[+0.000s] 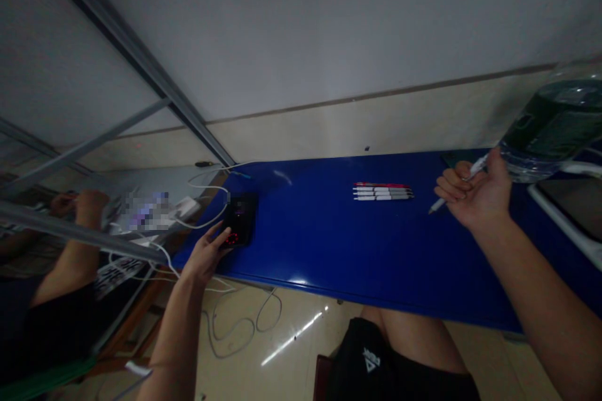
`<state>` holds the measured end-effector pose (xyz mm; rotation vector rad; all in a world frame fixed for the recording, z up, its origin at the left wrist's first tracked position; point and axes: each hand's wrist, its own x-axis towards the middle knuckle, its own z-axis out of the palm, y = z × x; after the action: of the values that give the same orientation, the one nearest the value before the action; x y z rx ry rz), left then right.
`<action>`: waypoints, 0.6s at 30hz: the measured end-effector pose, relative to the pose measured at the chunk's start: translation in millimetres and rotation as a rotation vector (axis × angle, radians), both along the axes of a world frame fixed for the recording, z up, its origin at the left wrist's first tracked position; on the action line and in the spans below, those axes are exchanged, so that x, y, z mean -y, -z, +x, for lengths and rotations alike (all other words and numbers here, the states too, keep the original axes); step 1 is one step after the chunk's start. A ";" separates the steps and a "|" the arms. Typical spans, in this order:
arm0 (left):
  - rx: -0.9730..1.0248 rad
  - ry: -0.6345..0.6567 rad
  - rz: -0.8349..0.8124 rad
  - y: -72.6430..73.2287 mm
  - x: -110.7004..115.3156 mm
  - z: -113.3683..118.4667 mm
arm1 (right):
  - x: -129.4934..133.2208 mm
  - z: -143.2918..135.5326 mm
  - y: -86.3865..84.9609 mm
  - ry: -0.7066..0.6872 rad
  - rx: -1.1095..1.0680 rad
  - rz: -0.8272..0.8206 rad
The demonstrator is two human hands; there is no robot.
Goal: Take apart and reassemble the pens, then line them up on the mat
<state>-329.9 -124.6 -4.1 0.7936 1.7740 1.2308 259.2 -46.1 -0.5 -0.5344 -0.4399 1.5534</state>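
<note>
My left hand (207,255) is at the left end of the blue table, its fingers closed on the near left edge of a flat black device (243,216). A ring of small red lights glows on this device beside my fingertips. On the right, my right hand (480,194) is raised with its fingers curled round a white pen (437,205). The pen slants, its tip pointing down to the left. Between the hands, several pens (383,192) lie side by side on the table, white ones in front of a red one.
A large clear bottle (555,125) stands right of my right hand, near a white-framed device (574,213). White cables (207,224) run at the left by a metal frame (188,131). Beyond it, another person's arm (78,257) rests near a grey table (160,182). A blue pen (241,175) lies behind the black device.
</note>
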 end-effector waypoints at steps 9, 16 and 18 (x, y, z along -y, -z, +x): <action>0.049 -0.106 -0.017 -1.4 -9.1 -2.6 | -0.6 1.4 1.9 -0.005 0.012 0.015; -0.162 -0.015 0.009 -22.9 -14.1 -14.7 | -0.5 1.6 0.9 -0.011 -0.001 0.026; -0.245 0.056 0.005 -32.4 -14.9 -17.4 | 0.2 1.2 0.0 -0.008 -0.013 0.019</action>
<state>-347.2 -109.7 28.4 1.0265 1.9291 1.1397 260.4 -46.2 -0.5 -0.5076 -0.4468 1.5581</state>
